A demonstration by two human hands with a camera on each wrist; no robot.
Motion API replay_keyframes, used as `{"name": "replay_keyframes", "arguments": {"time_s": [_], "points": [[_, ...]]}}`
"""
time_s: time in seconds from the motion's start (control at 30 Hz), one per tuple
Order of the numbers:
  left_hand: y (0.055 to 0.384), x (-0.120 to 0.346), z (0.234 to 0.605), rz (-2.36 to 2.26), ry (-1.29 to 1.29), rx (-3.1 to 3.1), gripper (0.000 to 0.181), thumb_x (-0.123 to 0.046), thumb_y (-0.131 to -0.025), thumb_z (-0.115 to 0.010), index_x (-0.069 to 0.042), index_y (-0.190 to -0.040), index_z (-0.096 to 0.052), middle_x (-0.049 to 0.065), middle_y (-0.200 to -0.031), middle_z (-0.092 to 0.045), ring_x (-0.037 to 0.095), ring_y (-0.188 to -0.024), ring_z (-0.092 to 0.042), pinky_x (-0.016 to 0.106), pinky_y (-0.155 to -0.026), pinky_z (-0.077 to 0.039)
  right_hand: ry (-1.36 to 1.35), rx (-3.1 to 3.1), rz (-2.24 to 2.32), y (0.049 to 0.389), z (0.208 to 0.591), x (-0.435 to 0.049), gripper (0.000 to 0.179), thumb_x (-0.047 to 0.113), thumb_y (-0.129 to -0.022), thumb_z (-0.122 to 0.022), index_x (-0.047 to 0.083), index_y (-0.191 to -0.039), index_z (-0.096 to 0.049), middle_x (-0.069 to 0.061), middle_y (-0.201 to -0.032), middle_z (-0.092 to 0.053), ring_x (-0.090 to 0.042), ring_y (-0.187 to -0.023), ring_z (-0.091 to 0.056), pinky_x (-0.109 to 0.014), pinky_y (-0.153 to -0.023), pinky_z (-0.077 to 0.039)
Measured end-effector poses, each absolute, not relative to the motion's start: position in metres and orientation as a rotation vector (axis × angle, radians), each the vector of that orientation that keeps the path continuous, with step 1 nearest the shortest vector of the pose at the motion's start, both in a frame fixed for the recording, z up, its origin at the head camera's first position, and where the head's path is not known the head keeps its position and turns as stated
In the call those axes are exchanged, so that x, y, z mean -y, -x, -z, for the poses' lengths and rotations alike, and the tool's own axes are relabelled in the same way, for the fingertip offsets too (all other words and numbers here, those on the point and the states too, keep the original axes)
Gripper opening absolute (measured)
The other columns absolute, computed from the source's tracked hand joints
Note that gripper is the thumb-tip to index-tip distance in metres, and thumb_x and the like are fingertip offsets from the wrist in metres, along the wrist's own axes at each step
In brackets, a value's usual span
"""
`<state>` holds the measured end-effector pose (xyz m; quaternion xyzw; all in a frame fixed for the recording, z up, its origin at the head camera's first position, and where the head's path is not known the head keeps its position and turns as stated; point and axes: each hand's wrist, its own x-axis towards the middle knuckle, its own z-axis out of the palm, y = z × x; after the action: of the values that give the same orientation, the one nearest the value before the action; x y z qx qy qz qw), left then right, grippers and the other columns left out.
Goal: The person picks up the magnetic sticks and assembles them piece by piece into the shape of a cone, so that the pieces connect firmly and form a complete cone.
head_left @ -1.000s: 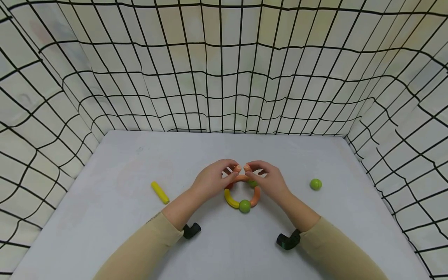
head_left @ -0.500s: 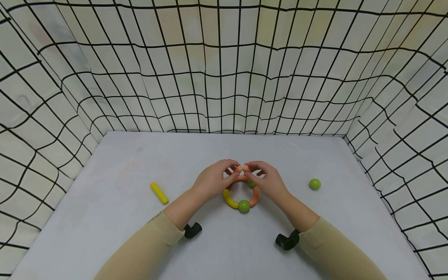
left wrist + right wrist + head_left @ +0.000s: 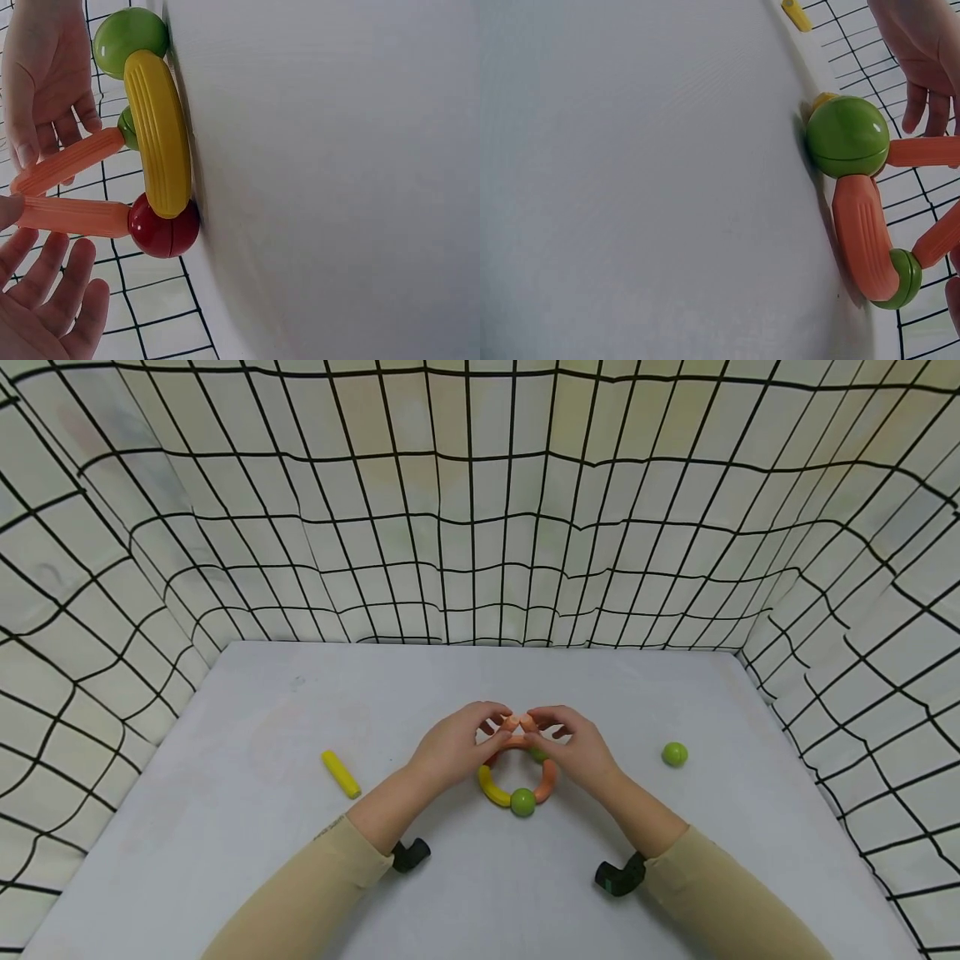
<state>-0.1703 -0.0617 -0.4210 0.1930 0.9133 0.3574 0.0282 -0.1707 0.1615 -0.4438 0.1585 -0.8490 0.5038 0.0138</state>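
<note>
A ring of curved magnetic rods and balls lies on the table: a yellow curved rod (image 3: 159, 135), two orange curved rods, one in front of the right hand (image 3: 859, 232), one at the back (image 3: 516, 742). A red ball (image 3: 161, 232), a front green ball (image 3: 522, 802) and a right green ball (image 3: 906, 281) join them. My left hand (image 3: 450, 747) pinches the top of a straight orange rod (image 3: 79, 216) that rises from the red ball. Another straight orange rod (image 3: 71, 161) rises from the right green ball, its top between my right hand's (image 3: 585, 752) fingertips. Both rods lean inward, tops close together.
On the white table (image 3: 262, 718) a loose yellow rod (image 3: 341, 774) lies to the left. A single green ball (image 3: 675, 754) sits to the right. Black netting (image 3: 480, 543) over white walls surrounds the table at the back and sides.
Over the past second the tops of the two straight orange rods have come nearer each other as both hands moved slightly inward. The ring stays in place.
</note>
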Motion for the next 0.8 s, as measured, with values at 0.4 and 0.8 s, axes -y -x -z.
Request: {"name": "replay_keyframes", "arguments": {"time_s": [0.4,0.8], "points": [[0.168,0.084,0.425,-1.013,-0.496,-2.824,0.037,-0.031,-0.095,-0.068,-0.024,-0.131,-0.062,-0.007,-0.118,-0.064,0.012,-0.104,-0.061,0.034,-0.084,-0.05,-0.51,2.751,-1.45,0.17,0.443,-0.185,0.04,0.023,-0.09,-0.075,0.009,-0.126,-0.066,-0.008,-0.123,-0.064,-0.023,-0.106,-0.058,-0.042,-0.087,-0.05],[0.173,0.092,0.434,-0.847,-0.369,-2.717,0.038,-0.028,-0.093,-0.071,-0.024,-0.13,-0.064,-0.004,-0.106,-0.066,0.016,-0.097,-0.061,0.037,-0.085,-0.05,-0.426,2.997,-1.332,0.174,0.456,-0.199,0.039,0.027,-0.09,-0.075,0.017,-0.128,-0.068,-0.002,-0.125,-0.063,-0.019,-0.1,-0.059,-0.037,-0.081,-0.048]]}}
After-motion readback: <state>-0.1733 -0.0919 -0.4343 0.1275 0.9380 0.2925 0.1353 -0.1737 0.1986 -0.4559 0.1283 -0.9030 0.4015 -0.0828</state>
